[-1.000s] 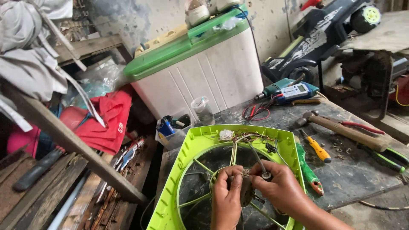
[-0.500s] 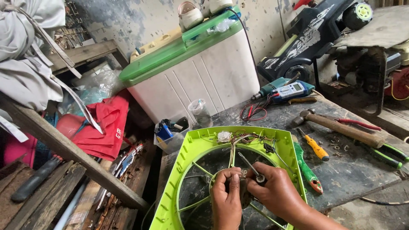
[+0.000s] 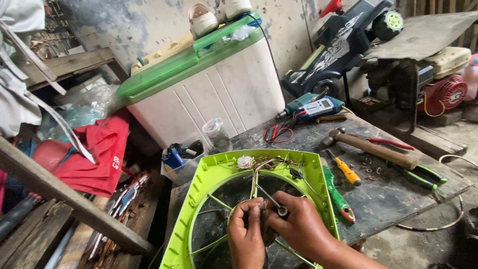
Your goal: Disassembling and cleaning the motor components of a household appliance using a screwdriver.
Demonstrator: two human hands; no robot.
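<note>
A lime-green fan housing [image 3: 209,182] with thin spokes lies on the dark workbench [image 3: 393,199]. Both my hands meet at its centre hub. My left hand [image 3: 246,239] grips the small motor part at the hub from the left. My right hand [image 3: 298,226] pinches a thin metal shaft or tool [image 3: 271,199] that pokes up out of the hub. Wires [image 3: 271,162] run from the hub to a small white knob [image 3: 245,161] on the frame's far edge. The hub itself is mostly hidden by my fingers.
A hammer [image 3: 371,147], yellow-handled screwdriver [image 3: 344,171], green-handled screwdriver [image 3: 336,194], green pliers [image 3: 418,174], red-handled pliers [image 3: 391,143] and a multimeter [image 3: 318,107] lie on the bench. Behind stand a white washing machine [image 3: 209,94], a clear cup [image 3: 216,132] and a red engine [image 3: 443,92]. Red cloth [image 3: 94,152] lies left.
The view has shifted slightly, bringing the bench lower in frame. My hands stay at the hub, the right fingers working the thin shaft with small movements.
</note>
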